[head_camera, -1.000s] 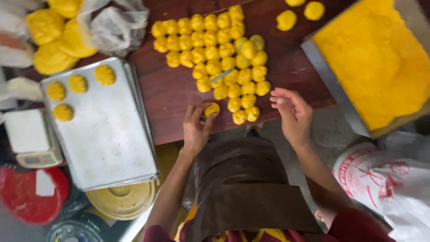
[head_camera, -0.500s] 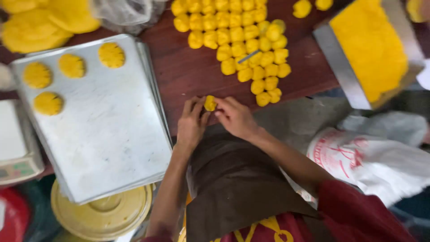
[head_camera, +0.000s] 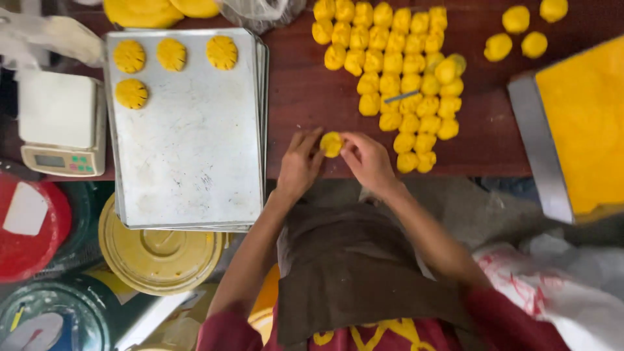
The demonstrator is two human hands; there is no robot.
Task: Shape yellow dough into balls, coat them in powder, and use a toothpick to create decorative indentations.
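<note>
My left hand [head_camera: 299,166] and my right hand [head_camera: 368,160] meet near the front edge of the brown table [head_camera: 305,97], both holding one small yellow dough ball [head_camera: 331,143] between their fingertips. Just right of them lies a cluster of several yellow dough balls [head_camera: 396,71] in rows, with a small grey tool [head_camera: 402,97] lying on them. To the left a stack of metal baking trays [head_camera: 188,143] carries several flattened, scored yellow dough rounds [head_camera: 171,54] along its far edge.
A white scale [head_camera: 62,123] stands left of the trays. A large tray of yellow dough [head_camera: 585,123] sits at the right, with three loose balls [head_camera: 517,32] behind it. Round lids, yellow [head_camera: 159,250] and red [head_camera: 29,227], lie below the table edge. A plastic bag [head_camera: 572,286] is at lower right.
My right hand came from the right to join the left hand on the dough ball. The view shifted, so the trays and scale now sit further right in the picture.
</note>
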